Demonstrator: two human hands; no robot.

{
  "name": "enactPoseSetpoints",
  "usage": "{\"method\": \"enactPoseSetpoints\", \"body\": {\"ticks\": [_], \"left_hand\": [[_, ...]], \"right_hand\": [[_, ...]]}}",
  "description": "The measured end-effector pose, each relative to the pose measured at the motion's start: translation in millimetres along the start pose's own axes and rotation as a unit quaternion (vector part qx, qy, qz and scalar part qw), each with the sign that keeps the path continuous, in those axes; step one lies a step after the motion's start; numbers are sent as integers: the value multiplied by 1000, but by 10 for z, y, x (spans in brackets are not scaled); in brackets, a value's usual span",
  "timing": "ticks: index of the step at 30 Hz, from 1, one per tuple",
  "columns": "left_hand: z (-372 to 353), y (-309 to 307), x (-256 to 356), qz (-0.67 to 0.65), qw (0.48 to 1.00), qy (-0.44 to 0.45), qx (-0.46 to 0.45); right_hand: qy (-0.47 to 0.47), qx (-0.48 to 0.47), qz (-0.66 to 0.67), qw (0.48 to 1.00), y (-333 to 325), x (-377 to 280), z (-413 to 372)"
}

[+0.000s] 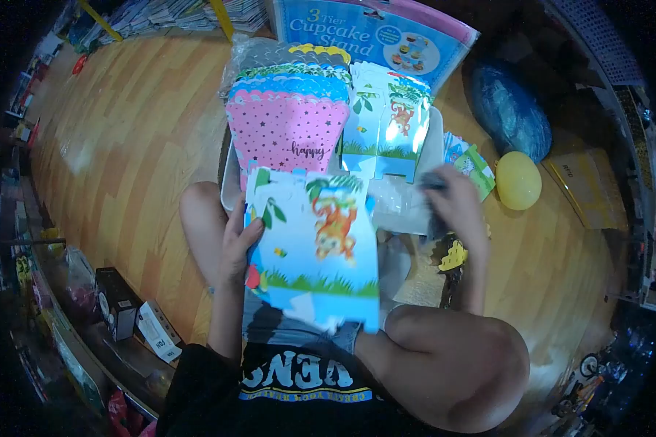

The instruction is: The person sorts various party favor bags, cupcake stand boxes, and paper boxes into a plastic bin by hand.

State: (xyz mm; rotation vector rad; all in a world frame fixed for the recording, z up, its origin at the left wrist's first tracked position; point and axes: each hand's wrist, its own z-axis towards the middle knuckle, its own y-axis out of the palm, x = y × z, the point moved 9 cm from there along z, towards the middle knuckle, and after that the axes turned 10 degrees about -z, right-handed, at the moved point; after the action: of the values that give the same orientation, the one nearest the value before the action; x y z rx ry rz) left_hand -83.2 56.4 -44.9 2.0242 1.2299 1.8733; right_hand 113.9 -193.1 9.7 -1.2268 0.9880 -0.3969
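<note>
My left hand (242,244) grips the left edge of a stack of flat printed card boxes (299,269), thumb on top. The front one shows a monkey hanging from leaves over a strip of grass. To its right, my right hand (455,204) is closed and smeared by motion; a dark thing at its fingers is too blurred to make out. More monkey-print card boxes (375,138) lie in a white tray (436,135) beyond my hands. Beside them is a pile of pink star-patterned card boxes (288,131) marked "happy", with blue and yellow scalloped edges behind.
A blue cupcake stand package (321,25) lies behind the tray. To the right are a blue plastic-wrapped bundle (510,109), a yellow balloon (518,180) and a cardboard carton (587,186). Small boxes (116,302) stand at the left. My bent knee (481,357) is close below.
</note>
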Motion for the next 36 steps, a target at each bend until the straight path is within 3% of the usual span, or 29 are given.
{"method": "enactPoseSetpoints", "body": {"ticks": [2, 6, 12, 14, 15, 17, 18, 20, 24, 26, 27, 29, 30, 31, 33, 35, 36], "left_hand": [[54, 44, -18, 27, 999, 17, 18], [129, 121, -158, 15, 999, 1, 32], [129, 386, -135, -14, 997, 23, 69], [142, 514, -179, 17, 998, 35, 57], [150, 579, -179, 46, 997, 47, 49], [171, 682, -175, 6, 998, 53, 26], [196, 671, -165, 14, 997, 72, 20], [183, 715, -101, 42, 993, 107, 5], [201, 645, -85, 45, 992, 119, 11], [179, 410, -77, -30, 989, 101, 108], [179, 359, -55, -31, 988, 101, 109], [166, 230, 83, 22, 984, 146, 103], [178, 102, 53, 11, 984, 138, 110], [172, 92, 68, 12, 984, 139, 110], [135, 17, 100, 11, 979, 142, 145], [118, 44, 100, 1, 980, 137, 143], [119, 87, 79, -8, 983, 127, 135]], "right_hand": [[100, 29, -126, 987, -454, 209, -230], [106, 25, -195, 975, -780, 138, -516], [50, 47, 2, 998, -714, -127, -579], [-63, -70, 107, 990, -325, -449, -482], [-88, -82, 125, 985, -183, -548, -425], [8, -130, 179, 975, 107, -418, -346], [5, -131, 179, 975, 165, -402, -298], [44, -57, 331, 941, 136, -284, -181], [30, -8, 292, 956, 78, -123, 0], [101, 157, 396, 899, -54, 216, 52], [100, 155, 395, 900, -41, 285, 109], [128, 88, 111, 982, 51, 391, 223], [138, 54, -96, 984, 169, 391, 262], [137, 54, -95, 985, 192, 324, 248], [110, 190, -162, 962, -43, 19, 113], [121, 198, -144, 962, -242, -252, -5], [94, 188, -19, 977, -257, -366, -55]]}}
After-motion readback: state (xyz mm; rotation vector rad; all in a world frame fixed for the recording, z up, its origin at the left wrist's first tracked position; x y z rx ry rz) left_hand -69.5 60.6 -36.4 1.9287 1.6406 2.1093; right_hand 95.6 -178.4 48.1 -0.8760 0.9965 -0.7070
